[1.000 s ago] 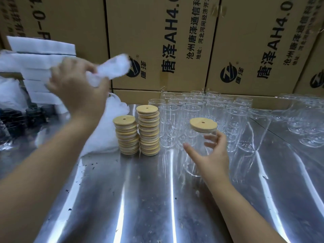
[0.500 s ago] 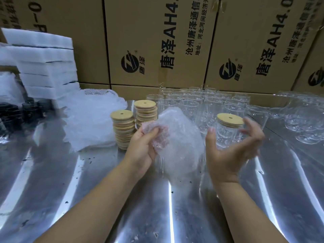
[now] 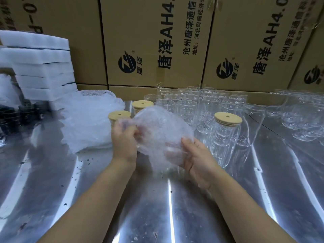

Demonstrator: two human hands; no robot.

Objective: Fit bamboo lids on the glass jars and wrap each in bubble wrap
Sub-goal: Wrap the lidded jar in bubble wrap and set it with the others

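Your reflective steel table [image 3: 105,207] carries the loose heap of clear bubble wrap [image 3: 87,120] at left and the crowd of open clear glass jars [image 3: 185,106] at the back, both probably kept within reach. You hold the single bubble-wrap sheet [image 3: 163,130] up between both hands, likely spreading it to take a jar. The lidded glass jar [image 3: 226,134], round bamboo lid [image 3: 228,118] on, stands just right of it on the table. Two stacks of bamboo lids [image 3: 119,115] sit behind the sheet. Your left hand [image 3: 124,141] bunches its upper corner; your right hand [image 3: 196,155] clasps its lower edge, thumb on top. Half a second ago that right hand was spread around the jar.
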